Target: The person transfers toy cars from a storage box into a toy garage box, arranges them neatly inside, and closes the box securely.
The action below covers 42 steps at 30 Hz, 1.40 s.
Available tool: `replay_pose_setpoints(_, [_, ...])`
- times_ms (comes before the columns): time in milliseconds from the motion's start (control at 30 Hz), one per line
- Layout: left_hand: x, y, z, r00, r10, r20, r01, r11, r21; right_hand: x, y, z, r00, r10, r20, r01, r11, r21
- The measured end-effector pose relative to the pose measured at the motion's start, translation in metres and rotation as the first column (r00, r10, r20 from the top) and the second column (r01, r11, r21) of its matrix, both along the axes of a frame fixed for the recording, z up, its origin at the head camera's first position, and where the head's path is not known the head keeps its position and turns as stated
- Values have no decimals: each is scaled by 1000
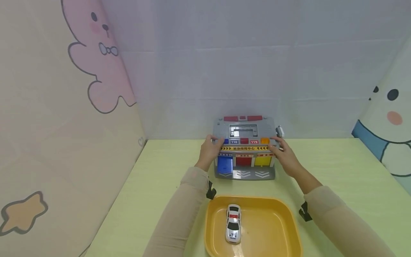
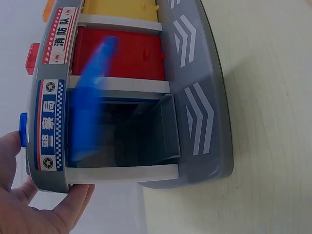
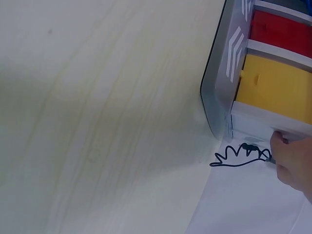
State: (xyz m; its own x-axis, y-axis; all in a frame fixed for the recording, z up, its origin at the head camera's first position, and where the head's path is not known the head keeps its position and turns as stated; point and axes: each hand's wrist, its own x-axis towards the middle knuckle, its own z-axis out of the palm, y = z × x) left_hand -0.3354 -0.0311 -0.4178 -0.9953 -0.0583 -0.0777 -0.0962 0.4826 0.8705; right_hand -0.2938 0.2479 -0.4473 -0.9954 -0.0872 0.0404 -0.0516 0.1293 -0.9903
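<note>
A grey toy garage (image 1: 243, 147) with blue, red and yellow doors stands at the back of the table. My left hand (image 1: 209, 153) grips its left roof corner, the thumb at a blue button (image 2: 23, 129) in the left wrist view. The blue door (image 2: 91, 97) there is blurred and swung out, showing the hollow bay (image 2: 131, 134) behind it. The red door (image 2: 119, 52) and yellow door (image 3: 275, 87) are closed. At the other end, my right hand (image 1: 287, 157) holds the right roof corner, with part of the hand cut off in the right wrist view.
In front of the garage sits a yellow tray (image 1: 266, 225) with a white toy police car (image 1: 233, 226) in its left part. A small grey-white piece (image 1: 280, 131) sticks out at the garage's right side. A pale wall cloth (image 1: 199, 71) hangs close behind.
</note>
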Motion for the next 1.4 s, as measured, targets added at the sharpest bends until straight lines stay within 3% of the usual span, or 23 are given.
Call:
replay_pose_setpoints(300, [-2, -3, -7, 999, -3, -35, 3, 1000, 10, 1, -3, 3, 1000, 6, 15, -6, 1000, -1])
replay_pose_setpoints(500, [2, -9, -12, 997, -42, -59, 46, 996, 71, -2, -4, 4, 1000, 8, 22, -9, 1000, 11])
replay_pose_setpoints(867, [6, -16, -16, 995, -94, -28, 97, 989, 109, -3, -2, 1, 999, 14, 31, -14, 1000, 22])
replay_pose_setpoints(1067, [15, -20, -14, 992, -123, 3, 121, 979, 164, -1, 0, 0, 999, 10, 34, -11, 1000, 17])
replay_pose_setpoints(1400, [35, -29, -16, 993, -116, -16, 117, 980, 163, -3, -2, 0, 999, 15, 34, -15, 1000, 10])
